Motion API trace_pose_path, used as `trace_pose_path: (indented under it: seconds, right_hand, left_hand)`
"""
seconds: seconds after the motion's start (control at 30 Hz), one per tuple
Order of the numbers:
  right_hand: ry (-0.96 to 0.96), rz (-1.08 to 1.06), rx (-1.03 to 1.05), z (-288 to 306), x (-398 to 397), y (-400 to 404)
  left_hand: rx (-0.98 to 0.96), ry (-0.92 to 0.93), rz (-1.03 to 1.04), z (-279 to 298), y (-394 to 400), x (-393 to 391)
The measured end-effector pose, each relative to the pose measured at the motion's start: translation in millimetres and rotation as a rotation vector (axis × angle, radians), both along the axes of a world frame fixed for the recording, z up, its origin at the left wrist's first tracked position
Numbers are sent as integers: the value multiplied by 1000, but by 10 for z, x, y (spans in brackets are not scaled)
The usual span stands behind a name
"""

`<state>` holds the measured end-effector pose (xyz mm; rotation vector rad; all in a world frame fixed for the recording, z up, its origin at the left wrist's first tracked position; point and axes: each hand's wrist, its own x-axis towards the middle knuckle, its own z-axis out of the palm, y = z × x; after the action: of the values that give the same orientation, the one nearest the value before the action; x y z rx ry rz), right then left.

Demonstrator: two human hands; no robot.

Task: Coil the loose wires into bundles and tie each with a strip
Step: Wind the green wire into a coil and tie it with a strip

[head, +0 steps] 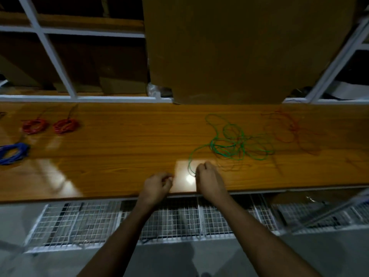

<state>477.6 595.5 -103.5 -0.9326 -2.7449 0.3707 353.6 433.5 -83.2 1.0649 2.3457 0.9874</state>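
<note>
A loose green wire lies tangled on the wooden tabletop, right of centre. One end of it runs down to my right hand, which pinches it near the table's front edge. My left hand hovers just left of it with fingers curled and nothing in them. A loose red wire sprawls at the far right. Two coiled red bundles and a coiled blue bundle lie at the far left.
A large cardboard box stands at the back of the table. White shelf framing runs behind it. Below the table's front edge sit white wire-mesh baskets.
</note>
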Motion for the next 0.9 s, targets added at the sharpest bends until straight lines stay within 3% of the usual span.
trace_pose_path:
  seconds: [0.13,0.23,0.4,0.53,0.6,0.73,0.9]
  right_hand:
    - [268,101,-350,66,1,-191]
    - [374,179,-449,230,8,-305]
    - [530,244,-585,356,3,-268]
    - [707,186,-421,452,-76,-179]
    - [613,256,-284,495,-156,-131]
    - [205,259,-81,497,-351,-253]
    - [258,183,-200,540,-422,-646]
  left_hand:
    - [195,-386,117,-33,188,246]
    - [390,-598,166,-8,246,363]
    - [488,-676,308,181,236,408]
    - [512,-672,377,397,70,319]
    - [556,-721,360,565,-69,277]
    - [702,-920,248,948,-382,171]
    - [801,-992,257,1272,-857,-97]
